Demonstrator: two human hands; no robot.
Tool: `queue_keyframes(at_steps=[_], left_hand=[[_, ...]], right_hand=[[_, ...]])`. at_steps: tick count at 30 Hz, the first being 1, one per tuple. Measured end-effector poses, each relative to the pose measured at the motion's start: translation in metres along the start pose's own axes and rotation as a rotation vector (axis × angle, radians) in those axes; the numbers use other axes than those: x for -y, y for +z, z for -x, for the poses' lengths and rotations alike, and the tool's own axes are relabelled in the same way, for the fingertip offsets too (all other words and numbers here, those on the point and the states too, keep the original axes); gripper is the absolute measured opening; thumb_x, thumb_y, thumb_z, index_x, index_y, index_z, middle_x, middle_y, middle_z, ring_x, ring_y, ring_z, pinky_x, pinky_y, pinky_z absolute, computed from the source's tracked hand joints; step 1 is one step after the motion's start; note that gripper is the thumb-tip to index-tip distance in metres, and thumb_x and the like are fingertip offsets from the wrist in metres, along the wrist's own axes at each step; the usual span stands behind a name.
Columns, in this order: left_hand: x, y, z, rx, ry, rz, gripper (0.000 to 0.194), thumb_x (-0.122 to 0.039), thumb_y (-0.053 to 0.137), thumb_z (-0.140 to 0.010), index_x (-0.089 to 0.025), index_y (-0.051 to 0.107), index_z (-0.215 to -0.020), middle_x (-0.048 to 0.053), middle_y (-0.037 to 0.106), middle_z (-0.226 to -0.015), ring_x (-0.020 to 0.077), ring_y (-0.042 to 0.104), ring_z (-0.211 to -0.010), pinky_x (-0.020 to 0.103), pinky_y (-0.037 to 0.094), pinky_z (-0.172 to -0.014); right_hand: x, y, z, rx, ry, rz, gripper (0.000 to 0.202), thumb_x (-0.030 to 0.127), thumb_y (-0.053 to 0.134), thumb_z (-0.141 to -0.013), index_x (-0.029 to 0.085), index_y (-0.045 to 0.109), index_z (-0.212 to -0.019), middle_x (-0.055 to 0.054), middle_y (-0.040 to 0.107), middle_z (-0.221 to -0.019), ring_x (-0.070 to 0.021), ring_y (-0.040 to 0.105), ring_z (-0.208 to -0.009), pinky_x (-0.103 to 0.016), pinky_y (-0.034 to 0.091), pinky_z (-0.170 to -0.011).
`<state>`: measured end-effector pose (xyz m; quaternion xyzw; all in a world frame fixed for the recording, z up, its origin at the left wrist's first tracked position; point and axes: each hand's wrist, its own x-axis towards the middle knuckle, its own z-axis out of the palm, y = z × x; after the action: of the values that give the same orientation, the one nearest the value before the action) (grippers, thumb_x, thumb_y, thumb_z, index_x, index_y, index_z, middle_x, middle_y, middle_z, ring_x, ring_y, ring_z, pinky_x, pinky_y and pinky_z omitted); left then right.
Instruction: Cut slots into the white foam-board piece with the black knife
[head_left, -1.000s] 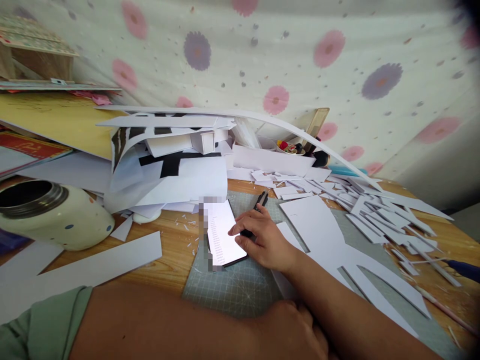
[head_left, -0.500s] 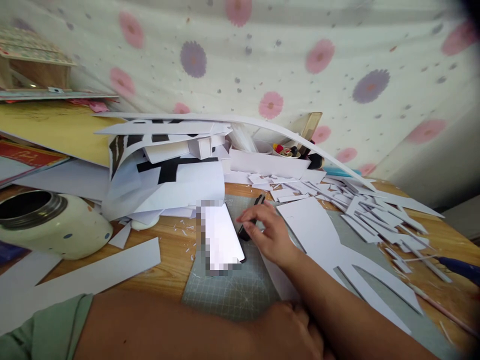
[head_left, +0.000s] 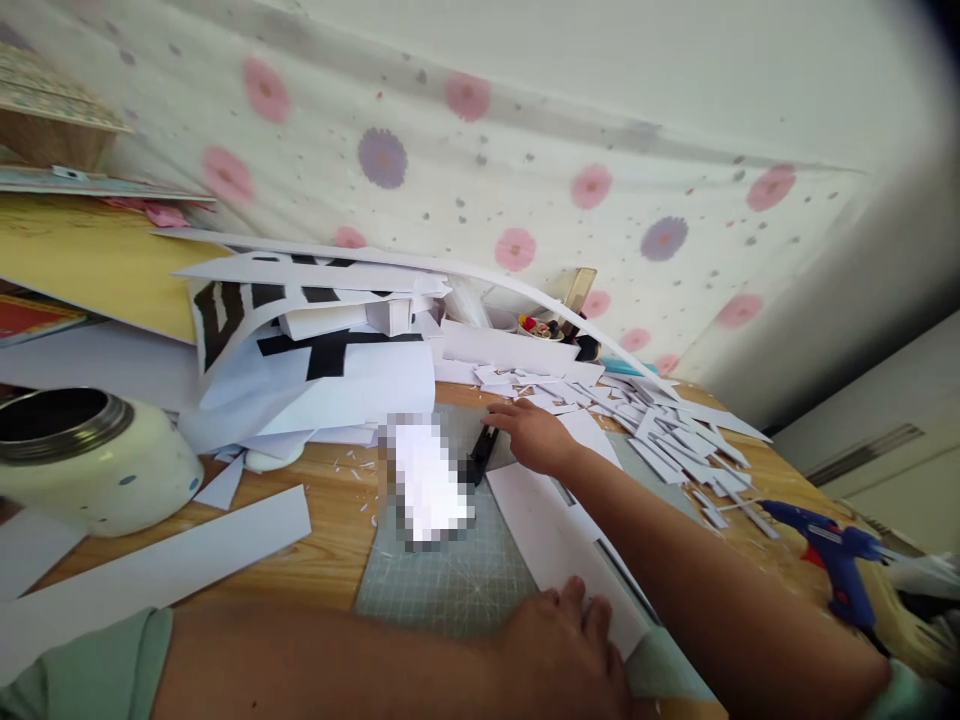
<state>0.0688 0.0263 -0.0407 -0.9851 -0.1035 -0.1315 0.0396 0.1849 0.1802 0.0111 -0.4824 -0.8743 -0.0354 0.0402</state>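
My left hand [head_left: 562, 645] lies on a long white board piece [head_left: 559, 535], its fingers lying flat and a little apart near the lower end. Reaching across from the right, my right hand [head_left: 531, 436] has its fingers stretched out over the top of a slim black tool [head_left: 481, 456]. Whether the fingertips touch the tool I cannot tell, nor its exact kind. Just left of it lies a phone-like slab with a bright, pixelated screen [head_left: 429, 480]. A grey-green gridded cutting mat [head_left: 416, 580] is underneath. More white board pieces lie partly hidden beneath my right forearm.
A blue glue gun [head_left: 844, 560] is at the right. White offcuts [head_left: 660, 425] are heaped at the back right. An open cream thermos [head_left: 112, 480] stands left, near a white strip [head_left: 202, 545]. Rolled printed paper [head_left: 360, 390] and a long curved strip [head_left: 517, 283] are behind.
The view has turned right, bringing the glue gun fully into sight. A white board piece now lies farther left under my left hand. My right hand's fingers have straightened over the black tool.
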Motion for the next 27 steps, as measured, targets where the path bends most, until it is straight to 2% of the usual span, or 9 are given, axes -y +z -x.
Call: queue_keyframes(at_steps=[3,7,10,12,15,18,20,24,27], left_hand=[[-0.001,-0.004,0.000,0.015,0.023,-0.011,0.035,-0.034,0.044,-0.097,-0.010,0.070,-0.097,0.020,0.068,-0.116,0.0345,0.068,-0.101,0.037,0.059,-0.060],[0.000,-0.005,0.000,0.026,0.050,-0.028,0.034,-0.032,0.048,-0.095,-0.007,0.071,-0.098,0.021,0.070,-0.111,0.0357,0.070,-0.096,0.038,0.058,-0.057],[-0.001,-0.002,0.003,0.019,0.055,-0.033,0.034,-0.030,0.047,-0.094,-0.006,0.070,-0.102,0.023,0.069,-0.111,0.0368,0.069,-0.098,0.040,0.058,-0.058],[-0.001,0.002,0.003,0.010,0.053,-0.034,0.033,-0.028,0.047,-0.094,-0.006,0.070,-0.104,0.023,0.068,-0.113,0.0367,0.069,-0.099,0.040,0.057,-0.058],[-0.002,0.007,0.003,-0.006,0.065,-0.038,0.029,-0.023,0.049,-0.092,-0.007,0.070,-0.104,0.023,0.068,-0.113,0.0366,0.069,-0.099,0.039,0.056,-0.057],[-0.003,0.011,0.002,-0.020,0.063,-0.041,0.024,-0.017,0.051,-0.090,-0.007,0.071,-0.098,0.024,0.070,-0.107,0.0353,0.070,-0.094,0.037,0.054,-0.056],[-0.002,0.013,0.003,-0.032,0.062,-0.032,0.022,-0.014,0.052,-0.088,-0.008,0.070,-0.098,0.024,0.071,-0.105,0.0322,0.070,-0.091,0.035,0.053,-0.059],[0.002,0.016,0.009,-0.048,0.062,-0.010,0.024,-0.019,0.053,-0.089,-0.015,0.067,-0.108,0.020,0.070,-0.110,0.0269,0.069,-0.091,0.033,0.051,-0.063],[0.004,0.022,0.011,-0.058,0.020,0.006,0.023,-0.024,0.052,-0.090,-0.018,0.064,-0.109,0.018,0.071,-0.111,0.0246,0.069,-0.086,0.030,0.049,-0.060]], right_hand=[[0.006,0.004,-0.011,0.039,-0.051,0.053,0.058,-0.005,0.054,-0.073,0.026,0.065,-0.121,-0.005,0.063,-0.133,-0.0287,0.059,-0.108,-0.040,0.051,-0.083],[0.010,0.003,-0.023,0.042,-0.090,0.076,0.036,-0.002,0.056,-0.076,0.024,0.072,-0.095,-0.007,0.073,-0.104,-0.0268,0.061,-0.097,-0.037,0.049,-0.077],[0.008,-0.002,-0.022,-0.016,-0.054,0.063,0.027,-0.001,0.057,-0.074,0.022,0.069,-0.082,-0.007,0.072,-0.093,-0.0255,0.062,-0.093,-0.035,0.047,-0.076],[0.005,-0.008,-0.015,-0.097,0.008,0.043,0.027,0.001,0.057,-0.074,0.021,0.068,-0.088,-0.008,0.070,-0.100,-0.0251,0.061,-0.096,-0.034,0.047,-0.077],[-0.003,-0.019,0.010,-0.269,0.137,-0.009,0.029,0.008,0.059,-0.075,0.020,0.062,-0.101,-0.010,0.066,-0.108,-0.0235,0.061,-0.096,-0.034,0.048,-0.078],[-0.008,-0.026,0.051,-0.652,0.294,-0.263,0.014,0.026,0.066,-0.076,0.021,0.058,-0.086,-0.003,0.064,-0.085,-0.0181,0.060,-0.072,-0.031,0.049,-0.066],[-0.007,-0.025,0.083,-0.816,0.377,-0.393,0.020,0.035,0.071,-0.074,0.022,0.057,-0.079,0.000,0.060,-0.073,-0.0169,0.058,-0.063,-0.031,0.048,-0.060],[0.004,-0.012,0.142,-0.938,0.560,-0.650,0.023,0.043,0.069,-0.075,0.023,0.065,-0.086,-0.002,0.062,-0.074,-0.0178,0.060,-0.056,-0.033,0.051,-0.051],[0.016,0.000,0.165,-1.033,0.648,-0.706,0.020,0.043,0.068,-0.077,0.025,0.068,-0.085,-0.005,0.063,-0.079,-0.0215,0.064,-0.061,-0.036,0.054,-0.050]])
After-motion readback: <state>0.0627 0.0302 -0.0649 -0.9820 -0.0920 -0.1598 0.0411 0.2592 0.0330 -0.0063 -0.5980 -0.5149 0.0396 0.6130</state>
